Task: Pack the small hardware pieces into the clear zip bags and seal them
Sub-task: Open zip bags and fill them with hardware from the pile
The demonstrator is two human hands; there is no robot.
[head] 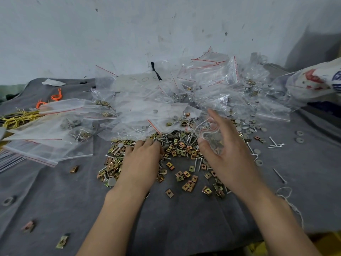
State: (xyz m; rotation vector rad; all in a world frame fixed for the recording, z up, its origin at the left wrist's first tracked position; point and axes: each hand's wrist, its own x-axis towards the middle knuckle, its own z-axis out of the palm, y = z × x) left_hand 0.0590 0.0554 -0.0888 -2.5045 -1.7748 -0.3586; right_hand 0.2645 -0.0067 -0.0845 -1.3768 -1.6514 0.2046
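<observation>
Right hand point(227, 154) grips crinkled clear bag point(212, 140) above square brassy clips point(186, 185).

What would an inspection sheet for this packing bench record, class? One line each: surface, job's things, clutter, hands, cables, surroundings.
Surface: wrinkled grey cloth cover.
Job's things: heap of brass-coloured square clips, silver screws and grey round washers; pile of clear red-striped zip bags behind it.
Clutter: orange ties, yellow ties, printed white sack, white paper scrap.
Hands: left hand, fingertips down in the heap; right hand holds a small clear zip bag with pieces inside.
Cables: nothing seen.
Surroundings: scuffed pale wall.
</observation>
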